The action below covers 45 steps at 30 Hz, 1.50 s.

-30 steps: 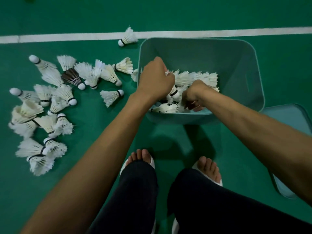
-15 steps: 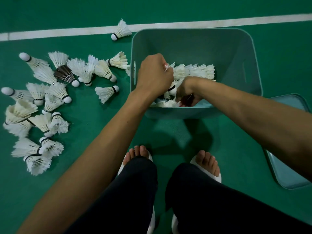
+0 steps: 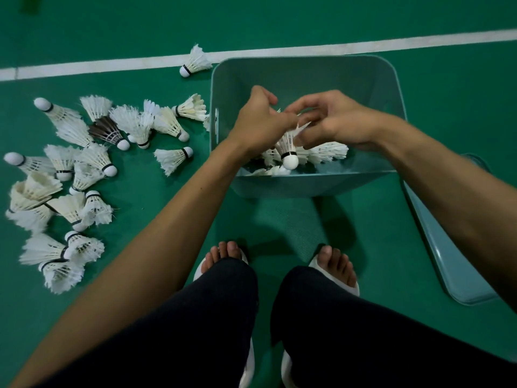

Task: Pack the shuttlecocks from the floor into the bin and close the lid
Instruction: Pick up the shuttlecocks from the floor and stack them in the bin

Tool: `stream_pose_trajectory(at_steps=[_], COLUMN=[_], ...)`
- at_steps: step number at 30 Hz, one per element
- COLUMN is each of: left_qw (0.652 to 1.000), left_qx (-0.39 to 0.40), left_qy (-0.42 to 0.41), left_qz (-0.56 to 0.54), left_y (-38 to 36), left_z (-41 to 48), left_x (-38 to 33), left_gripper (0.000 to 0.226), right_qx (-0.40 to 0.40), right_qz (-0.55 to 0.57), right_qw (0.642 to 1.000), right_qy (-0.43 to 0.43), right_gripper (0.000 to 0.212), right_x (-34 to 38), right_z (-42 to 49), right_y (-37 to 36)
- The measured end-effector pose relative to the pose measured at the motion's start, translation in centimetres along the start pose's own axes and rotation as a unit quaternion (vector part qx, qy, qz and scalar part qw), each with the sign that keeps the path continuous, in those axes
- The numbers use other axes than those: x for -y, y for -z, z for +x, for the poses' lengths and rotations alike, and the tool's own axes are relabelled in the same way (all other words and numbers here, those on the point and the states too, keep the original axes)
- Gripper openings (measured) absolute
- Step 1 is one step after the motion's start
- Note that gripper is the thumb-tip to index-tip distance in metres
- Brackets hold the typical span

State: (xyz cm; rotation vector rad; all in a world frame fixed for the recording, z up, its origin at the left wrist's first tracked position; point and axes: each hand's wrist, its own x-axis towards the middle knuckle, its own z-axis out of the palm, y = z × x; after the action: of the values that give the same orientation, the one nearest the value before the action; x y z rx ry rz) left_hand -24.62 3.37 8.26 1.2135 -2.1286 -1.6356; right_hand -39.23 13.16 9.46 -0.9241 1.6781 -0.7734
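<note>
The teal bin stands open on the green floor in front of my feet. Several white shuttlecocks lie in its near part. My left hand and my right hand meet above the bin. Between them hangs one shuttlecock, cork down, and the fingers of both hands pinch its feathers. Left of the bin, several more shuttlecocks lie scattered on the floor, one of them dark-feathered. A single shuttlecock rests on the white line behind them.
The bin's teal lid lies flat on the floor to the right, partly under my right forearm. My feet in white sandals stand just before the bin. A white court line runs across behind it.
My right hand has risen out of the bin's shuttlecocks and met my left hand. One shuttlecock now hangs between them, cork down. The view has shifted slightly.
</note>
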Motion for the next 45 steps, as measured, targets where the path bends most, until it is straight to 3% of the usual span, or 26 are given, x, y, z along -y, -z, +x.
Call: stream_pose_trajectory(at_steps=[4,7,9,11,14,17,19,21,26,30,36,40,45], left_qw=[0.999,0.999,1.000,0.988,0.934,0.847,0.821,0.816,0.819,0.828,0.848,0.901,0.954], left_qx=[0.024,0.024,-0.005,-0.016,0.127,0.302,0.335,0.340,0.333,0.324,0.294,0.185,-0.041], left_qy=[0.024,0.023,0.008,-0.004,0.065,0.159,0.162,0.164,0.179,0.188,0.122,0.042,-0.066], left_qz=[-0.043,-0.042,0.024,0.156,0.326,0.408,0.433,0.437,0.432,0.418,0.423,0.391,0.291], left_y=[-0.2,-0.6,-0.6,-0.3,0.3,0.1,-0.5,-0.8,-1.0,-0.9,-0.6,0.9,3.7], left_z=[-0.4,-0.2,0.1,0.5,1.0,1.3,1.7,2.1,3.3,3.5,2.4,0.6,-3.2], left_x=[0.8,1.3,1.7,1.8,1.4,1.3,1.9,2.7,4.5,4.8,3.8,2.3,-0.6], left_gripper=[0.043,0.026,0.016,0.014,0.019,0.021,0.027,0.035,0.039,0.038,0.044,0.038,0.018], right_qx=[-0.056,-0.091,-0.122,-0.158,-0.176,-0.143,-0.127,-0.112,-0.014,0.011,-0.066,-0.074,-0.094], right_qz=[0.003,-0.039,-0.048,-0.075,-0.146,-0.131,-0.106,-0.085,-0.064,-0.076,-0.276,-0.260,-0.182], right_qw=[0.998,0.993,0.985,0.968,0.940,0.927,0.926,0.928,0.919,0.906,0.908,0.931,0.971], right_qy=[-0.011,-0.057,-0.117,-0.178,-0.255,-0.319,-0.339,-0.346,-0.390,-0.417,-0.310,-0.245,-0.121], right_gripper=[0.020,0.016,0.015,0.020,0.022,0.021,0.020,0.016,0.010,0.017,0.019,0.021,0.016], right_x=[-0.3,-0.6,-0.8,-1.1,-1.6,-2.2,-2.6,-3.0,-4.5,-5.5,-4.3,-1.5,4.3], right_z=[-0.8,-0.7,-0.4,-0.1,0.7,1.9,2.7,3.7,5.3,6.2,4.7,2.7,-0.5], right_y=[-0.5,-0.4,0.0,0.4,0.6,0.0,-0.6,-1.0,-3.1,-3.6,-3.1,-2.0,-2.2])
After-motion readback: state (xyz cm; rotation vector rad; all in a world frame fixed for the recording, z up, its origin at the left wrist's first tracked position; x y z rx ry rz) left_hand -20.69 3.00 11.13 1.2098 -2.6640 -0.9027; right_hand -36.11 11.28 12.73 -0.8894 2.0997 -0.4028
